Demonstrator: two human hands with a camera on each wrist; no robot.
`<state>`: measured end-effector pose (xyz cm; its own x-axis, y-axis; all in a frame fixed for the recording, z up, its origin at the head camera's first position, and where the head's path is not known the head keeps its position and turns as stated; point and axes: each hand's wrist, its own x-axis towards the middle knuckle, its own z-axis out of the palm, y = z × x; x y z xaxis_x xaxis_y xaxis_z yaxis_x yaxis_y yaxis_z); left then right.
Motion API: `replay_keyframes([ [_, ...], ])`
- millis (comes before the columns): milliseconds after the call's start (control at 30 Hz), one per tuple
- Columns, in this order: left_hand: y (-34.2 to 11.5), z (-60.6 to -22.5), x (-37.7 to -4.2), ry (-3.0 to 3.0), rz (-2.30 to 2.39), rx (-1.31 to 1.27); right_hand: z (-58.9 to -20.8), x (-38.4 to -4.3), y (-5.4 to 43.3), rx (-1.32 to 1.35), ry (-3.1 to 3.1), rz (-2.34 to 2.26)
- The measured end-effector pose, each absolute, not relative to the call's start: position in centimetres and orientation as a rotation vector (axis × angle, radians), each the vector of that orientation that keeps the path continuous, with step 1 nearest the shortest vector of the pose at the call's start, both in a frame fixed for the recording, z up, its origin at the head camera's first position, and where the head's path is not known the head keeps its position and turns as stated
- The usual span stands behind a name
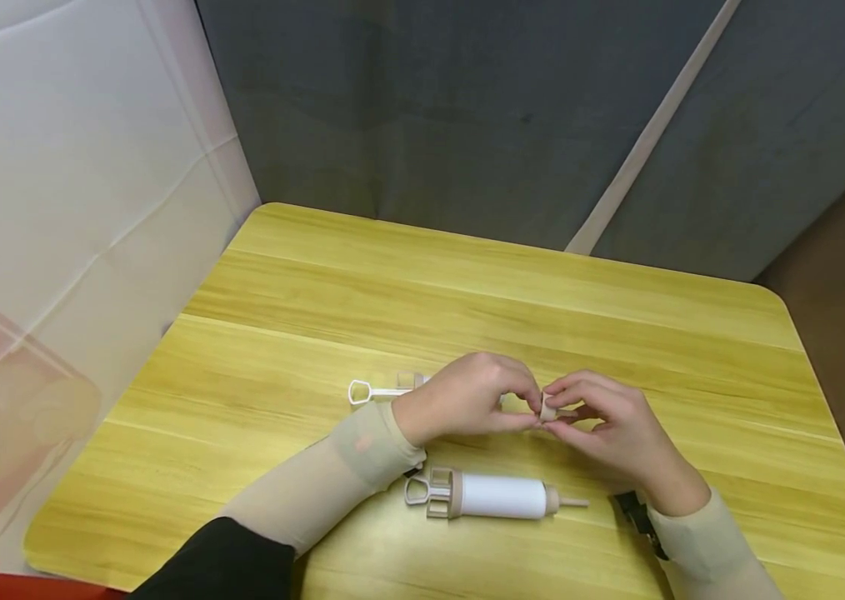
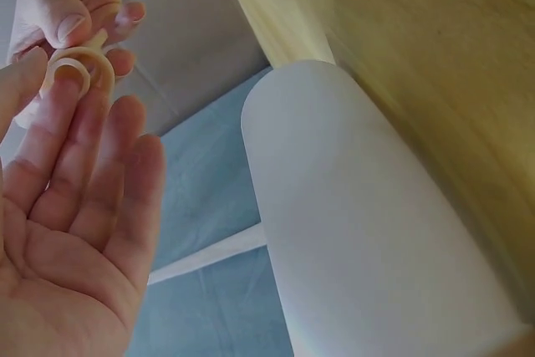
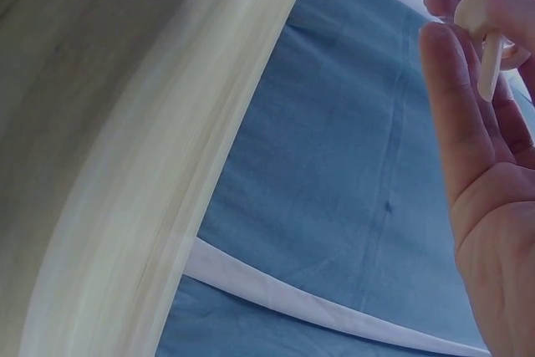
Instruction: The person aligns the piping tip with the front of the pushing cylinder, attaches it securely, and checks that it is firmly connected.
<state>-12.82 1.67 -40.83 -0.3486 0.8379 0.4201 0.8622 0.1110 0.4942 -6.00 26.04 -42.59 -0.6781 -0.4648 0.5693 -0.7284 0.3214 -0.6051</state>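
Between the fingertips of both hands is a beige nozzle cap (image 1: pixel 547 408) with a thin spout. My right hand (image 1: pixel 606 412) pinches it, its thumb on the cap in the right wrist view, where the spout (image 3: pixel 491 68) points down. My left hand (image 1: pixel 478 396) meets it from the other side. Thumb and fingertips there pinch a small pale ring (image 2: pixel 71 77) at the cap's open end. Nearer me lies a syringe-like press (image 1: pixel 503 497) with a white barrel, loop handle and beige spout. Another press (image 1: pixel 385 392) lies partly hidden behind my left hand.
All this is over a wood-grain table (image 1: pixel 302 283) with rounded corners. A dark grey cloth wall (image 1: pixel 422 108) stands along its far edge, a pale curtain (image 1: pixel 92 208) at the left. The white barrel (image 2: pixel 359 206) looms large in the left wrist view.
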Motion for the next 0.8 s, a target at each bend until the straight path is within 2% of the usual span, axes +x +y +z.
replay_keyframes([
  [800,1.33,-40.64,-12.84,-2.365,-1.021,-1.844,-42.36,-5.99,26.09,1.094,-2.284,1.276],
])
